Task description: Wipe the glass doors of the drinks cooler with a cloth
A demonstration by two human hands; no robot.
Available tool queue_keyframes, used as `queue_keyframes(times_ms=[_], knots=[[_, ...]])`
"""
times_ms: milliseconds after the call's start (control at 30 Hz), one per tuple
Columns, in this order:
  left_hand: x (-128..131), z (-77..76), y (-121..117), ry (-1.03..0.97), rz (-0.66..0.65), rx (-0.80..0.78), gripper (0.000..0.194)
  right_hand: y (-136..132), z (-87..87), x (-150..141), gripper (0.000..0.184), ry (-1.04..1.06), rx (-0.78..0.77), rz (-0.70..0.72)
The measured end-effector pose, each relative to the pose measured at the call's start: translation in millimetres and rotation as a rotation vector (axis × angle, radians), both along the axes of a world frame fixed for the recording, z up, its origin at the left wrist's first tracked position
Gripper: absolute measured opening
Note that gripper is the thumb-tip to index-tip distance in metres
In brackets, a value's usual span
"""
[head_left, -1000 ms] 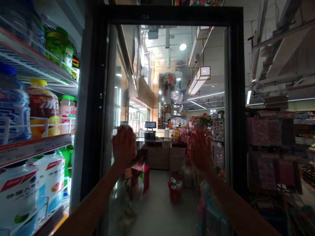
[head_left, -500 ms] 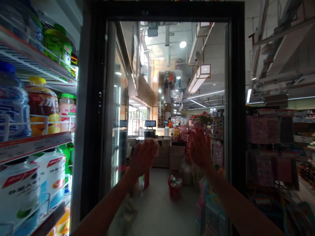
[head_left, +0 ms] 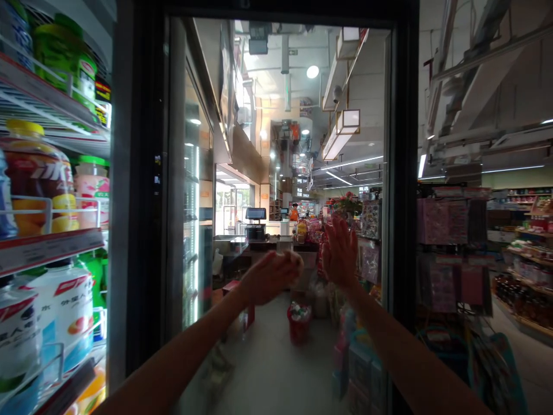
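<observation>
- While both bare arms reach forward, the left hand [head_left: 271, 278] lies over a pale cloth [head_left: 296, 263] against a glass door [head_left: 276, 380]; its fingers are close together, and whether they grip the cloth or only press on it does not show.
- To its right, near but apart, the right hand [head_left: 340, 255] is raised with palm toward the glass, fingers slightly spread and holding nothing.
- The cloth is mostly covered, its edge showing past the left fingertips; a black frame [head_left: 401, 173] borders the glass.
- At far left, lit shelves [head_left: 47, 251] hold bottles [head_left: 38, 170].
- Through the glass, a monitor [head_left: 256, 214] stands on a tabletop [head_left: 276, 245]; a red bucket [head_left: 299, 332] sits on the floor [head_left: 272, 346].
</observation>
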State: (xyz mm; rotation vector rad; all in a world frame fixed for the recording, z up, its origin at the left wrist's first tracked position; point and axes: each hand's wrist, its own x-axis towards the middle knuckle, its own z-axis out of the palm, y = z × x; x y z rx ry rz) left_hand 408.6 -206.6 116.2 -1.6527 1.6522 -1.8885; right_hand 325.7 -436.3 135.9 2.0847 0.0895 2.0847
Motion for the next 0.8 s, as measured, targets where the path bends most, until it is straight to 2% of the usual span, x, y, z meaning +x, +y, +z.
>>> queue_keyframes(times_ms=[33,133,167,200,233,267,367,400,433,467,500,533,633,700,733,767,800], knots=[[7,17.9,13,0.063,0.013,-0.153,0.043,0,0.0,0,0.059,-0.002,0.002,0.002],[21,75.8,42,0.258,0.037,-0.747,0.046,0,-0.3,2,0.058,-0.007,0.006,0.006],[22,87.3,44,0.307,0.053,-0.878,0.047,0,-0.4,2,0.058,-0.010,0.006,0.006],[20,91.4,40,0.336,0.074,-0.927,0.047,-1,-0.6,3,0.058,-0.013,0.006,0.005],[16,87.8,32,0.338,0.100,-0.888,0.046,-1,-0.7,3,0.058,-0.014,0.007,0.005],[11,77.1,21,0.301,0.117,-0.761,0.045,-1,-0.8,3,0.058,-0.012,0.006,0.006],[-5,25.2,-14,0.027,0.073,-0.126,0.044,-1,-0.4,2,0.058,-0.005,0.000,0.014],[-7,10.9,-20,-0.038,0.057,0.040,0.044,-1,0.0,2,0.059,-0.005,-0.002,0.017],[-7,2.1,-21,-0.078,0.043,0.146,0.044,-1,0.5,2,0.059,-0.003,-0.004,0.018],[-5,0.4,-17,-0.083,0.041,0.181,0.044,0,0.9,1,0.059,-0.003,-0.004,0.018],[0,5.7,-9,-0.051,0.051,0.133,0.043,0,1.3,2,0.059,-0.003,-0.003,0.016],[5,17.4,3,0.002,0.066,0.014,0.042,0,1.5,2,0.059,-0.005,-0.002,0.013],[22,69.2,36,0.192,0.094,-0.555,0.045,0,1.1,4,0.059,-0.017,-0.002,0.005],[25,92.9,40,0.280,0.092,-0.879,0.049,0,0.4,4,0.060,-0.018,-0.001,0.001],[23,96.1,34,0.301,0.087,-0.952,0.049,0,0.2,5,0.060,-0.016,0.000,0.000],[19,92.9,24,0.308,0.087,-0.946,0.048,0,-0.1,5,0.060,-0.014,0.001,-0.001],[13,84.1,11,0.285,0.089,-0.843,0.046,0,-0.2,4,0.059,-0.009,0.004,-0.004]])
